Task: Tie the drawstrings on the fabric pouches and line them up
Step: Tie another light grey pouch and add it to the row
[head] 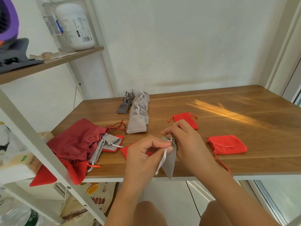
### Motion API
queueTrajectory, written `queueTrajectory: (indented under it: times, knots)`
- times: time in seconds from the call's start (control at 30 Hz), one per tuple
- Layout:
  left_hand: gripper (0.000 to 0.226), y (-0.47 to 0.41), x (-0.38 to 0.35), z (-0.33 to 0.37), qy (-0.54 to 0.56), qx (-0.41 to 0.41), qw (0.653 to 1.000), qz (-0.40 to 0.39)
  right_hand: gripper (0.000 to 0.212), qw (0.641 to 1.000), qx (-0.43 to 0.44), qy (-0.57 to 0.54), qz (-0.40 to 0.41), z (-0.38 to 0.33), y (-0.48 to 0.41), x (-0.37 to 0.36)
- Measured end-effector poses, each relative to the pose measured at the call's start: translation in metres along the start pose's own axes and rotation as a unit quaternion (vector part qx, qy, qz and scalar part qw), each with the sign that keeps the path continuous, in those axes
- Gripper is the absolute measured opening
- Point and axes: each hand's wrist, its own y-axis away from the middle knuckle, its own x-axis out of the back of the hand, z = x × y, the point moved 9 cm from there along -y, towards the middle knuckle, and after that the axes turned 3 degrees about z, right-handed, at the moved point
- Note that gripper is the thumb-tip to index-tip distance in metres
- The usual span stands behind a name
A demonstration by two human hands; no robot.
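Note:
A light grey pouch (pixel 170 160) hangs over the table's front edge between my hands. My left hand (pixel 143 154) pinches its white drawstring (pixel 162 160) near the pouch's gathered neck. My right hand (pixel 184 137) pinches the cord at the neck from the other side. Tied light grey pouches (pixel 136 123) lie in a row running away from me, with a shorter row of dark grey pouches (pixel 123 106) to their left. Two red pouches, one (pixel 185 119) beyond my right hand and one (pixel 228 144) to the right, lie flat and untied.
A large maroon bag (pixel 76 141) lies at the table's left with grey and red pouches (pixel 110 142) spilling from it. Another red pouch (pixel 128 150) lies under my left hand. A white shelf frame (pixel 32 132) crosses the left foreground. The wooden table (pixel 228 108) meets a white wall.

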Motion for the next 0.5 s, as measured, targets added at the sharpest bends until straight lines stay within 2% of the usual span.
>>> queueTrajectory:
  times: [0.07, 0.2, 0.3, 0.4, 0.5]
  knots:
    - [0.022, 0.000, 0.000, -0.001, 0.004, 0.005, 1.000, -0.002, 0.033, 1.000, -0.007, 0.004, 0.007, 0.002, 0.002, -0.002]
    - [0.010, -0.001, 0.004, -0.008, 0.063, 0.058, 0.996, 0.011, 0.022, 0.994, -0.046, -0.089, 0.046, 0.005, 0.000, 0.006]
    - [0.017, -0.004, 0.003, -0.010, 0.138, 0.101, 0.985, 0.019, 0.015, 0.991, -0.056, -0.115, 0.046, 0.006, -0.001, 0.012]
    - [0.020, -0.010, 0.011, -0.019, 0.136, 0.166, 0.975, 0.053, 0.014, 0.991, -0.022, -0.122, 0.042, -0.005, -0.001, 0.018]
    - [0.019, -0.016, 0.013, -0.029, 0.119, 0.236, 0.964, 0.038, 0.010, 0.994, 0.026, -0.106, 0.031, -0.017, 0.003, 0.016]
